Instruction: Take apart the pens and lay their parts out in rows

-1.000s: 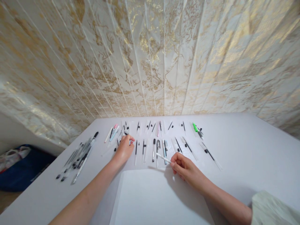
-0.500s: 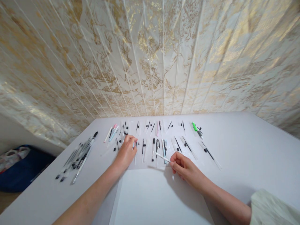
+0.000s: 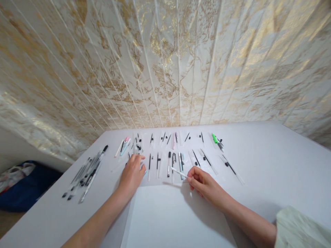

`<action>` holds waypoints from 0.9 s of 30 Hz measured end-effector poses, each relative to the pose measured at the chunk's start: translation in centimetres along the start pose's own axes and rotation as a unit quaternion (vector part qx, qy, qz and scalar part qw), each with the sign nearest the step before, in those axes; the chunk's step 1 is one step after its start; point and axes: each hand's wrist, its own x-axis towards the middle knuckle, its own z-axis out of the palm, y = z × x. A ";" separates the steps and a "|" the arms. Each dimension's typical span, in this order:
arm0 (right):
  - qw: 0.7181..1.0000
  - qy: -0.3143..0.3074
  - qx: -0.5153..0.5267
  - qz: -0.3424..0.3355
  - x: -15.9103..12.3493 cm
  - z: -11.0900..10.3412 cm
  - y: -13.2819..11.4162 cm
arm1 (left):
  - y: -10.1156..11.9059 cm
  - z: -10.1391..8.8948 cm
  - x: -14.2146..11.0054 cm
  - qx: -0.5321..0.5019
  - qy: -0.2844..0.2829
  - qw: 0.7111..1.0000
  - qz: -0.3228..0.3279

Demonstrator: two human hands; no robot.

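Observation:
My right hand (image 3: pixel 201 182) pinches a thin white pen (image 3: pixel 179 172) that points up and left over the far edge of a white sheet of paper (image 3: pixel 176 217). My left hand (image 3: pixel 132 172) lies palm down on the white table (image 3: pixel 271 172), fingers curled over something small and pale blue at its fingertips that I cannot make out. Two rows of taken-apart pen parts (image 3: pixel 170 160) in clear sleeves stretch between and beyond both hands.
A bundle of black and clear pens (image 3: pixel 86 174) lies at the left of the table. A green marker (image 3: pixel 215 139) and pink and white pens (image 3: pixel 123 144) lie in the far row. A gold-marbled wall (image 3: pixel 165 62) rises behind. A blue bag (image 3: pixel 20 186) sits on the floor at left.
My left hand has drawn back toward me and a little left, off the far parts, and now lies lower on the table. My right hand has kept its place with the white pen.

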 end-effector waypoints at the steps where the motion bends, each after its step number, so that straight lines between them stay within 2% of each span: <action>1: 1.000 0.000 0.000 -0.001 0.0 0.0 0.0 | 0.1 -0.4 -0.4 0.032 -0.003 0.999 -0.006; 5: 1.000 0.000 -0.008 0.000 -0.1 0.1 -0.1 | 0.3 -1.3 -1.9 0.092 -0.038 0.995 -0.020; 10: 1.000 -0.001 -0.007 -0.004 -0.2 0.2 -0.4 | 0.4 -1.1 -2.7 0.079 -0.077 0.994 -0.015; 15: 1.000 -0.009 -0.009 -0.008 -0.2 0.1 -0.2 | 0.8 -1.1 -1.5 0.047 -0.052 0.997 -0.014; 19: 1.000 -0.009 -0.011 -0.014 -0.1 0.1 0.2 | 2.2 -0.6 0.1 0.025 -0.024 0.999 -0.022; 23: 1.000 -0.010 -0.010 -0.013 -0.1 0.1 0.3 | 3.7 0.3 1.1 0.061 -0.039 0.997 -0.034; 27: 1.000 -0.009 -0.010 -0.012 -0.1 0.0 0.1 | 4.0 1.0 1.3 0.103 -0.035 0.994 -0.031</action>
